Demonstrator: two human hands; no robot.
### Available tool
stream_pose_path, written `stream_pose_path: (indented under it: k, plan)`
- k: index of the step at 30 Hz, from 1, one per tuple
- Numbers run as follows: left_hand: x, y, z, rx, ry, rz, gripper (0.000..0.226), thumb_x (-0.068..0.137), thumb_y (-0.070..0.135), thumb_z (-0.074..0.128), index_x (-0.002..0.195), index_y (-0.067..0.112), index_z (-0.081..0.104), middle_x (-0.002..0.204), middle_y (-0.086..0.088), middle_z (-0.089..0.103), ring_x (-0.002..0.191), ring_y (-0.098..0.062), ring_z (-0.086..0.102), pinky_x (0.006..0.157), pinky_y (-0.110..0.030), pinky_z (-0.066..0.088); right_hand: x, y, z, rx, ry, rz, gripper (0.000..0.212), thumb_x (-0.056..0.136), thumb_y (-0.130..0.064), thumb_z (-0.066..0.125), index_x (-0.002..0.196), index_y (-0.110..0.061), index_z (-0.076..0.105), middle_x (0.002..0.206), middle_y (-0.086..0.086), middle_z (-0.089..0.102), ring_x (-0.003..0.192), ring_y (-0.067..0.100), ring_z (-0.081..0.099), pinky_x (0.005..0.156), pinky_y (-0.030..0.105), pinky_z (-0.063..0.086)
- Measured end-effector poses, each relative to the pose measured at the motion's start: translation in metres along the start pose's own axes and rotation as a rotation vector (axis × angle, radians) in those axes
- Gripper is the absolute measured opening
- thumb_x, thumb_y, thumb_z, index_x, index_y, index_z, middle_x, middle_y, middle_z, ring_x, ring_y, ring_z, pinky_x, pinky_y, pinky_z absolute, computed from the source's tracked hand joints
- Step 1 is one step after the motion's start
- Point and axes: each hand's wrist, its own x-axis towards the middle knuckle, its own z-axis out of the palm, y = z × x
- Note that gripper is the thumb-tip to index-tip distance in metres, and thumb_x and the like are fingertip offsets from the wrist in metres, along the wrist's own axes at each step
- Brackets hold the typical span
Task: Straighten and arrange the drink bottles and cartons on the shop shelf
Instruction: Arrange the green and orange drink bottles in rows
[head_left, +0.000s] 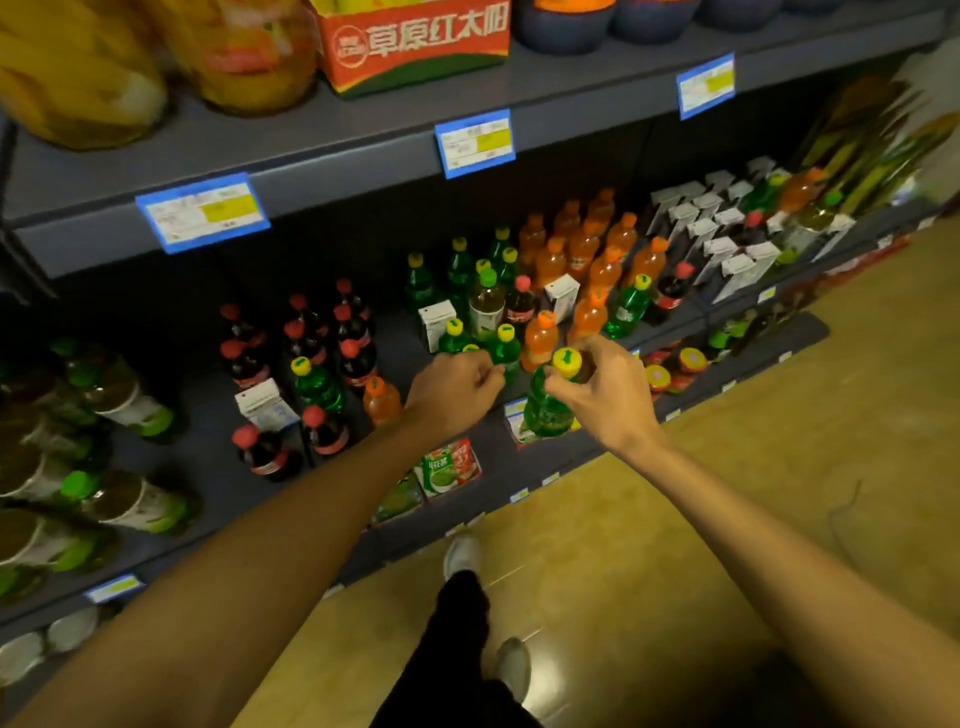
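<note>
Right hand (602, 395) grips a green bottle (545, 405) by its neck, fingers (558, 387) curled just under the yellow cap; the bottle sits at the front edge of the shelf (467, 358), tilted a bit toward the aisle. Left hand (454, 387) is just beside it, to the left, fingers curled in, touching or pinching another green bottle (506, 351) (can't tell if it's a real grip, the knuckles cover the contact).

Risks, as I judge them: the held bottle is right at the lip, so a slip of the neck grip drops it to the floor. Behind it the green and orange bottles (540, 340) stand packed w/ a small white carton (436, 325), so a careless push back could knock them over like dominoes.

Hard to see: the held bottle's base and label are partly hidden, the left hand's fingertips too. Price tags are blurred, unreadable. Bottles far left of the held one lie in shadow, cut off by the frame.
</note>
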Motion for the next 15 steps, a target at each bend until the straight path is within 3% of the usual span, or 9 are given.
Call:
stream_pose_path:
  k: [4,9,13,15]
  plan:
    - [0.036,0.005,0.02,0.057,-0.074,0.025,0.042,0.093,0.035,0.05,0.057,0.022,0.032,0.054,0.003,0.038,0.066,-0.03,0.054,0.055,-0.032,0.037,0.027,0.019,-0.01,-0.044,-0.048,0.033,0.021,0.074,-0.031,0.071,0.083,-0.016,0.059,0.072,0.003,0.061,0.065,0.022,0.056,0.054,0.04,0.044]
    - [0.087,-0.002,0.033,0.095,-0.12,0.007,0.036,0.093,0.035,0.048,0.063,0.017,0.04,0.065,-0.007,0.052,0.07,-0.03,0.057,0.057,-0.036,0.044,0.053,0.043,-0.02,-0.102,-0.087,0.057,0.021,0.073,-0.032,0.07,0.084,-0.018,0.058,0.076,0.003,0.063,0.069,0.023,0.059,0.058,0.039,0.047]
    - [0.112,-0.004,0.037,0.134,-0.116,0.005,0.039,0.093,0.033,0.047,0.06,0.019,0.033,0.066,-0.005,0.052,0.072,-0.03,0.056,0.055,-0.03,0.034,0.076,0.056,-0.027,-0.108,-0.093,0.057,0.02,0.073,-0.029,0.072,0.081,-0.016,0.059,0.073,0.004,0.063,0.068,0.026,0.059,0.057,0.039,0.046]
    - [0.12,-0.005,0.037,0.137,-0.125,-0.011,0.036,0.093,0.036,0.048,0.062,0.02,0.037,0.067,-0.005,0.052,0.072,-0.03,0.057,0.059,-0.032,0.041,0.088,0.058,-0.028,-0.102,-0.113,0.053,0.021,0.073,-0.027,0.072,0.083,-0.013,0.061,0.074,0.006,0.064,0.068,0.025,0.059,0.057,0.04,0.047]
